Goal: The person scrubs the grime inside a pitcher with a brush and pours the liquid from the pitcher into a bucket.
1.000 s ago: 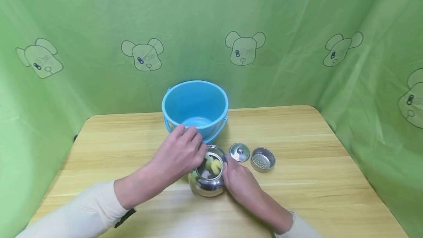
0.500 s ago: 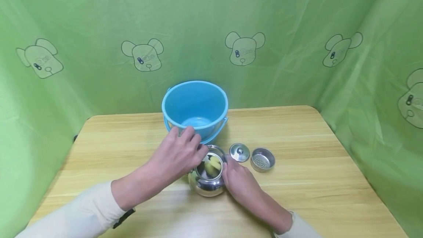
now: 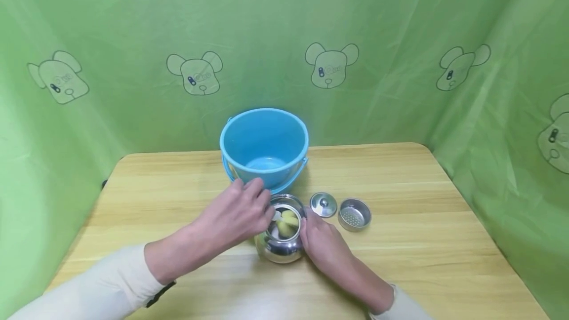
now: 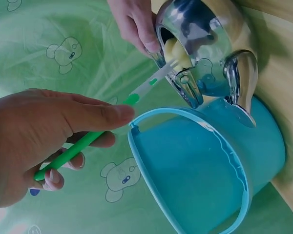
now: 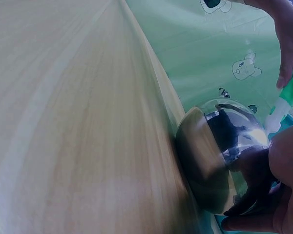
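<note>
A shiny steel teapot (image 3: 280,253) stands uncovered on the wooden table, its spout (image 4: 244,78) showing in the left wrist view. My left hand (image 3: 235,214) grips the green handle of a sponge cup brush (image 4: 80,145) from above the pot. The brush's white neck slants down into the mouth, where its yellow lobed sponge head (image 3: 289,219) sits inside. On the right side, my right hand (image 3: 323,241) holds the teapot by its wire handle, thumb and fingers close to the rim. The sponge's lower part is hidden within the pot.
Just behind the teapot stands a blue bucket (image 3: 262,132) with its handle hanging down in front. To the right lie a steel lid (image 3: 323,205) and a round perforated strainer (image 3: 354,215). A green curtain (image 3: 378,23) surrounds the wooden table (image 3: 426,241).
My left hand has moved slightly toward me and down, and the sponge head has shifted a little inside the teapot. My right hand keeps its hold in nearly the same place.
</note>
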{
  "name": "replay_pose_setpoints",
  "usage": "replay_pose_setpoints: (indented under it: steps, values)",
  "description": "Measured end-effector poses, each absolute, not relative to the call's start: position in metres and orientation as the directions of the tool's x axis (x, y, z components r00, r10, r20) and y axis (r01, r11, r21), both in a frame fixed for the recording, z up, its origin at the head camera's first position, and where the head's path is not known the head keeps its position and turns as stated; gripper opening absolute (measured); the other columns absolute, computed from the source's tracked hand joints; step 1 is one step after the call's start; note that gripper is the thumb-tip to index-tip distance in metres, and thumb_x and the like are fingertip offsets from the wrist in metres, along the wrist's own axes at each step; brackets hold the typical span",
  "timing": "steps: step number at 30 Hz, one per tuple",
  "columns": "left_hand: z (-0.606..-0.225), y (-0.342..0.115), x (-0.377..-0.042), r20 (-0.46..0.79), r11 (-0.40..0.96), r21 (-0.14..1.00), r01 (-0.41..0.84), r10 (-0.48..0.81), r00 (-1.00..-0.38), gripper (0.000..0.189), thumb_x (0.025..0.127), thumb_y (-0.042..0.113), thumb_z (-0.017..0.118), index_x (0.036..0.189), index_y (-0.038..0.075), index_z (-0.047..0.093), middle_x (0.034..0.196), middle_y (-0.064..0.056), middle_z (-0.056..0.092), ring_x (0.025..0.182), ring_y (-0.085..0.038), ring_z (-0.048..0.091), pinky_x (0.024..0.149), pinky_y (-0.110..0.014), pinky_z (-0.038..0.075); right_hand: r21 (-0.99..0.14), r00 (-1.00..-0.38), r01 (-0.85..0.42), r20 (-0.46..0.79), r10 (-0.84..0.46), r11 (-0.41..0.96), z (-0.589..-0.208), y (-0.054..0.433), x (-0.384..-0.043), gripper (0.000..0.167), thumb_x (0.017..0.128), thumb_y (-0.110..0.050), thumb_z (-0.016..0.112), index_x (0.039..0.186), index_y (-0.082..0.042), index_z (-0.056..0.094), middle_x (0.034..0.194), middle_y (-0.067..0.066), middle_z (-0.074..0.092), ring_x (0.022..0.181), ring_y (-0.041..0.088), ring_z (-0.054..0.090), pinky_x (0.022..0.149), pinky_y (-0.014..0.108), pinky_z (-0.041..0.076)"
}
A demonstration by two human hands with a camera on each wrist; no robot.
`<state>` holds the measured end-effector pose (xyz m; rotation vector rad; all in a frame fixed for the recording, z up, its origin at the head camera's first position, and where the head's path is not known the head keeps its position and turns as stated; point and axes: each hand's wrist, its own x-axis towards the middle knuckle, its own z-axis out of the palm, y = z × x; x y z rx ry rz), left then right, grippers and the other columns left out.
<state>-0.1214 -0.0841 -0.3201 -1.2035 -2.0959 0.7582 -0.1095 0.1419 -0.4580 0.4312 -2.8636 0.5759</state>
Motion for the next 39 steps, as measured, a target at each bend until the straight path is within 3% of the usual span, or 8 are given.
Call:
replay_pose_setpoints:
  steps: [12, 19, 23, 26, 29, 33, 39]
  values:
    - [-0.320, -0.089, -0.120, 0.213, 0.454, -0.708, 0.542, 0.868, -0.449, 0.024, 0.085, 0.005, 0.072, 0.067, 0.019, 0.063, 0.061, 0.004, 0.049, 0.059, -0.014, 0.035, 0.052, -0.022, 0.026, -0.349, -0.939, -0.317, 0.247, -0.240, 0.882, -0.459, 0.142, -0.109, 0.037, 0.106, -0.015, 0.050, 0.131, 0.011, 0.057, 0.121, 0.026, 0.071, 0.095, 0.043, 0.074, 0.084, 0.048, 0.063]
    - [-0.320, -0.092, -0.118, 0.194, 0.427, -0.730, 0.534, 0.878, -0.437, 0.020, 0.086, 0.006, 0.074, 0.071, 0.018, 0.067, 0.065, 0.003, 0.051, 0.060, -0.015, 0.037, 0.056, -0.023, 0.030, -0.355, -0.942, -0.313, 0.235, -0.240, 0.881, -0.459, 0.141, -0.109, 0.038, 0.106, -0.015, 0.050, 0.132, 0.012, 0.056, 0.123, 0.027, 0.071, 0.097, 0.044, 0.074, 0.084, 0.049, 0.063]
    - [-0.325, -0.090, -0.115, 0.152, 0.374, -0.767, 0.522, 0.896, -0.418, 0.017, 0.090, 0.007, 0.069, 0.076, 0.018, 0.067, 0.066, 0.004, 0.050, 0.061, -0.015, 0.039, 0.062, -0.026, 0.035, -0.350, -0.940, -0.315, 0.245, -0.239, 0.882, -0.459, 0.141, -0.109, 0.038, 0.106, -0.015, 0.050, 0.132, 0.012, 0.056, 0.122, 0.027, 0.071, 0.095, 0.044, 0.074, 0.083, 0.049, 0.063]
    - [-0.331, -0.085, -0.110, 0.131, 0.336, -0.800, 0.498, 0.907, -0.400, 0.016, 0.093, 0.007, 0.059, 0.085, 0.014, 0.070, 0.069, 0.002, 0.059, 0.064, -0.017, 0.050, 0.070, -0.029, 0.043, -0.341, -0.937, -0.319, 0.255, -0.240, 0.884, -0.459, 0.142, -0.109, 0.037, 0.106, -0.015, 0.051, 0.131, 0.012, 0.056, 0.119, 0.027, 0.071, 0.092, 0.044, 0.074, 0.081, 0.049, 0.063]
    - [-0.334, -0.080, -0.105, 0.108, 0.295, -0.844, 0.447, 0.912, -0.396, 0.018, 0.097, 0.009, 0.055, 0.097, 0.010, 0.073, 0.080, -0.004, 0.072, 0.078, -0.022, 0.063, 0.084, -0.033, 0.047, -0.337, -0.936, -0.319, 0.258, -0.238, 0.886, -0.459, 0.142, -0.109, 0.037, 0.105, -0.014, 0.051, 0.130, 0.012, 0.056, 0.118, 0.027, 0.071, 0.090, 0.043, 0.074, 0.080, 0.049, 0.063]
    - [-0.334, -0.076, -0.101, 0.080, 0.235, -0.907, 0.350, 0.911, -0.405, 0.017, 0.095, 0.011, 0.057, 0.102, 0.010, 0.072, 0.089, -0.004, 0.073, 0.090, -0.023, 0.063, 0.097, -0.035, 0.041, -0.343, -0.939, -0.313, 0.253, -0.234, 0.886, -0.459, 0.143, -0.109, 0.037, 0.105, -0.015, 0.051, 0.130, 0.012, 0.056, 0.117, 0.026, 0.072, 0.089, 0.043, 0.074, 0.078, 0.048, 0.063]
    - [-0.331, -0.071, -0.100, 0.059, 0.205, -0.932, 0.300, 0.900, -0.433, 0.012, 0.091, 0.010, 0.060, 0.096, 0.012, 0.071, 0.088, -0.001, 0.069, 0.090, -0.022, 0.057, 0.099, -0.035, 0.037, -0.363, -0.944, -0.305, 0.240, -0.228, 0.880, -0.460, 0.142, -0.110, 0.036, 0.105, -0.015, 0.051, 0.130, 0.011, 0.056, 0.114, 0.025, 0.072, 0.087, 0.039, 0.074, 0.076, 0.045, 0.064]
